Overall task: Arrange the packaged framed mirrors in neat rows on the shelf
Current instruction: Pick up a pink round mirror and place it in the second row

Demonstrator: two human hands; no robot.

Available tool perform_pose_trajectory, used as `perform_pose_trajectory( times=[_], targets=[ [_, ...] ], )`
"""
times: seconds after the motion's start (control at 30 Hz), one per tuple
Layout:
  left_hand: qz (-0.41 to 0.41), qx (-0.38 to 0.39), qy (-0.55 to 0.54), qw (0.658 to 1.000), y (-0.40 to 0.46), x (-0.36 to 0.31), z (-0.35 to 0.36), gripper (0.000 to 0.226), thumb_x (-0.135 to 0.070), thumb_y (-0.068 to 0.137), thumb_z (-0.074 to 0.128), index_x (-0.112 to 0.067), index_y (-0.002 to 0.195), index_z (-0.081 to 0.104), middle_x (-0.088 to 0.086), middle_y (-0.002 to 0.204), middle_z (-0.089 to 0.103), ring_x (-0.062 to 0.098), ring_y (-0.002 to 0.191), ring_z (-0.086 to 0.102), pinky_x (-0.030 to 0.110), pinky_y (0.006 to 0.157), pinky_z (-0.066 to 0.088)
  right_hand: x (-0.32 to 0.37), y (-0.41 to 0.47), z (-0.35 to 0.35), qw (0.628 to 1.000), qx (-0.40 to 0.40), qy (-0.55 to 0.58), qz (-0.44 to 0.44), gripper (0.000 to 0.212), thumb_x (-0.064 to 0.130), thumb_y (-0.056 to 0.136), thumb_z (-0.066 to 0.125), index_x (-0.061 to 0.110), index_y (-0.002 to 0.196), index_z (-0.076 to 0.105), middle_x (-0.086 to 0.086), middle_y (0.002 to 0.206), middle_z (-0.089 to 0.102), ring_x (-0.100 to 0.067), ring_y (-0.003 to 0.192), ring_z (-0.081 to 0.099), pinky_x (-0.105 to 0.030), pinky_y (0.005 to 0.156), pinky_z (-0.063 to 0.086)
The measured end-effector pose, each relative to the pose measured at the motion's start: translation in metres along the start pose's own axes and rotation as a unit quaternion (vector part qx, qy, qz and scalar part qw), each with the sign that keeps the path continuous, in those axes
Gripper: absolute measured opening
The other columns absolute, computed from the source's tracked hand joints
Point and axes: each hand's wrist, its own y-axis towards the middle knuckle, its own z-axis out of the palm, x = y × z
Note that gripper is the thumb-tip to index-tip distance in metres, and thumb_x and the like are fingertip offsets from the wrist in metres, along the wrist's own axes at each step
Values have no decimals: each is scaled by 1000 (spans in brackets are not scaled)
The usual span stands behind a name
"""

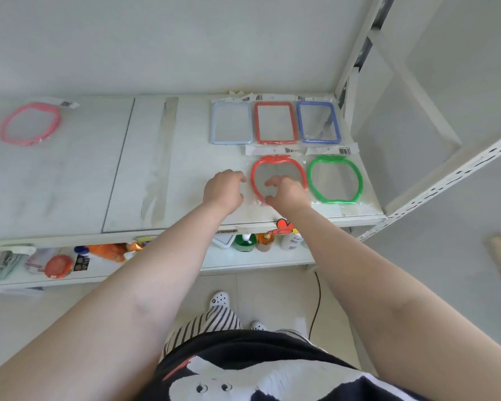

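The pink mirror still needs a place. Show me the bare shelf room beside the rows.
Free: the front-row spot left of the red apple mirror, under the left hand, and the stretch between the taped seam and the pink mirror. Crowded: the right end around the green apple mirror.

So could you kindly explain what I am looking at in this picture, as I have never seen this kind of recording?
There is no machine here: a camera worn on a person's head looks down at their bare arms. On the white shelf lie packaged mirrors: light blue, red and dark blue rectangles behind, a red apple-shaped mirror and a green one in front, a pink mirror far left. The right hand rests on the red apple-shaped mirror; the left hand lies beside it. Neither lifts anything.
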Motion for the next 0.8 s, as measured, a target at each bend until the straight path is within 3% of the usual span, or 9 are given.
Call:
perform_pose_trajectory(
  times=[0.23, 0.37, 0.8],
  targets=[
    [-60, -14, -32, 998, -44, 54, -16, 47, -4, 85, 51, -23, 127, 58, -3, 129, 61, 20, 120, 55, 29, 91, 44, 49, -21, 29, 997, 23, -21, -64, 37, 24, 86, 62, 24, 123, 60, 0, 122, 61, -20, 115, 56, -32, 81, 48],
    [-70, -22, -46, 996, -68, 91, -26, 47, -4, 84, 51, -23, 127, 57, -3, 127, 62, 20, 119, 56, 28, 89, 44, 85, -28, 49, 995, 31, -38, -82, 37, 26, 87, 61, 25, 124, 59, 2, 125, 60, -19, 115, 55, -33, 84, 48],
    [-100, -40, -51, 993, -160, 311, -81, 46, -4, 82, 55, -22, 125, 58, -2, 126, 63, 21, 118, 57, 30, 90, 46, 278, -80, 181, 993, 57, -40, -97, 36, 25, 88, 62, 26, 124, 59, 2, 122, 62, -20, 110, 59, -30, 83, 49]
  ],
)
